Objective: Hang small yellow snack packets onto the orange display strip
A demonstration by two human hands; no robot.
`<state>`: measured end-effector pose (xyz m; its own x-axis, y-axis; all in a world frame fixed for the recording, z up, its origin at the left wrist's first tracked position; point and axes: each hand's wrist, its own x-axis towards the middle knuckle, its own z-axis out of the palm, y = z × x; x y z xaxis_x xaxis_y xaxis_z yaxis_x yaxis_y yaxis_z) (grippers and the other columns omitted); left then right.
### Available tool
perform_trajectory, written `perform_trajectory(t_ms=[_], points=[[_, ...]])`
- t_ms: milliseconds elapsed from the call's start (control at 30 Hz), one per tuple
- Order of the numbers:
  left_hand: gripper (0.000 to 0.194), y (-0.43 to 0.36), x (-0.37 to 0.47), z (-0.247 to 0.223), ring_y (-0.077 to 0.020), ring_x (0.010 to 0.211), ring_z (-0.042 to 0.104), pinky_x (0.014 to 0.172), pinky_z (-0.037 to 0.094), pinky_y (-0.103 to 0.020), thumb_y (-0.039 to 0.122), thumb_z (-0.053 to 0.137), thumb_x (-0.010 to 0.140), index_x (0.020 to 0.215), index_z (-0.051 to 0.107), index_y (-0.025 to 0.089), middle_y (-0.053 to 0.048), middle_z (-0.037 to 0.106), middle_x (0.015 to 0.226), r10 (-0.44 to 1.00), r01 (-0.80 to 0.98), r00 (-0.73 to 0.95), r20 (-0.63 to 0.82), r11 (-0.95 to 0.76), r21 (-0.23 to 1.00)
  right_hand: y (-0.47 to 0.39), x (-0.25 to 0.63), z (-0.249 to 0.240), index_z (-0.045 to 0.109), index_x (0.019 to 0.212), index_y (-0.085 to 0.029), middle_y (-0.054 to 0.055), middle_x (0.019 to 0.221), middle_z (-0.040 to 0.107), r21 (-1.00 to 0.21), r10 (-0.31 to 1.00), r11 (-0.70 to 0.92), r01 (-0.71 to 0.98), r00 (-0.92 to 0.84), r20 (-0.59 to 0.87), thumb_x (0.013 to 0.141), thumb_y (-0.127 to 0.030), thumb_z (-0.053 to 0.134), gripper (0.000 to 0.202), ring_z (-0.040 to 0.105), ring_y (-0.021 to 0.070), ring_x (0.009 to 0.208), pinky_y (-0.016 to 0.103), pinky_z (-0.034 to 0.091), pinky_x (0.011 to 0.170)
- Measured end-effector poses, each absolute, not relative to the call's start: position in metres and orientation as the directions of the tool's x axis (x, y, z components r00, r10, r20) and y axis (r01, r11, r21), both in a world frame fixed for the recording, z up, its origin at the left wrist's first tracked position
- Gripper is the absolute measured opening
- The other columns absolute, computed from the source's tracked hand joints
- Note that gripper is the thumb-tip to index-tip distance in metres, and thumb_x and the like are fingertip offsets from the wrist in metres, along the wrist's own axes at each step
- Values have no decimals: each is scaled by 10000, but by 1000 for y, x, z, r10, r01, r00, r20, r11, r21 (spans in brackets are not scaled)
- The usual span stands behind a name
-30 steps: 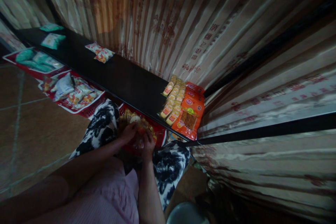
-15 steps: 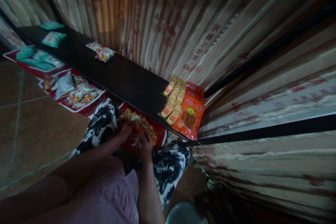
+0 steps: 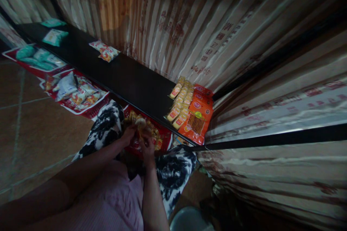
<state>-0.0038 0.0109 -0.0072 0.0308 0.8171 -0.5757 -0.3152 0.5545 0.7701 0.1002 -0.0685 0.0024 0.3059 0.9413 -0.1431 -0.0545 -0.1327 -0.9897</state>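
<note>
Between my knees stands a red basket (image 3: 166, 143) with several small yellow-wrapped snacks in it. Over it my left hand (image 3: 130, 133) is closed at one side of a small yellowish snack packet (image 3: 140, 128). My right hand (image 3: 147, 145) pinches the same packet from the other side, its fingers bent close to the left ones. Dim light and the fingers hide much of the packet. On the black shelf beyond lie rows of similar yellow snack packets (image 3: 179, 105), beside orange snack bags (image 3: 197, 115).
The black shelf (image 3: 130, 83) also bears red-and-white snack bags (image 3: 105, 50) and teal bags (image 3: 55, 37). Two more red baskets of bags, one basket (image 3: 89, 112) nearer, stand along its front. A pleated curtain (image 3: 168, 25) hangs behind. A pale basin (image 3: 191, 220) sits at lower right.
My right hand has shifted slightly left, closer to my left hand. The packet between them shows more yellow now, where an orange-red patch showed before. The shelf goods stay put.
</note>
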Motion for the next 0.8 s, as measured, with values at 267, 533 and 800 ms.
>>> perform_trajectory(t_ms=[267,533,800], points=[[165,12,-6,-11,-100,476,551,518,431,-221,119,621,636,798,644,132,17,638,602,803,-328,59,-593,577,748,-68,97,-6,626,910,-192,3,759,655,-986,932,-168,-7,324,-161,722,-356,635,249,610,141,677,249,501,626],[91,13,-7,-15,-112,485,552,537,434,-236,165,641,607,689,619,133,25,608,544,830,-316,68,-554,544,777,-67,99,-10,609,933,-183,50,874,674,-992,929,-126,-1,351,-118,765,-390,586,268,629,174,803,293,506,734],[188,14,-6,-18,-137,558,584,562,429,-252,226,692,570,723,643,127,-1,647,617,843,-326,106,-528,531,782,-68,102,-14,623,956,-194,60,936,683,-991,913,-131,-29,387,-132,778,-367,536,263,623,199,880,341,490,796]])
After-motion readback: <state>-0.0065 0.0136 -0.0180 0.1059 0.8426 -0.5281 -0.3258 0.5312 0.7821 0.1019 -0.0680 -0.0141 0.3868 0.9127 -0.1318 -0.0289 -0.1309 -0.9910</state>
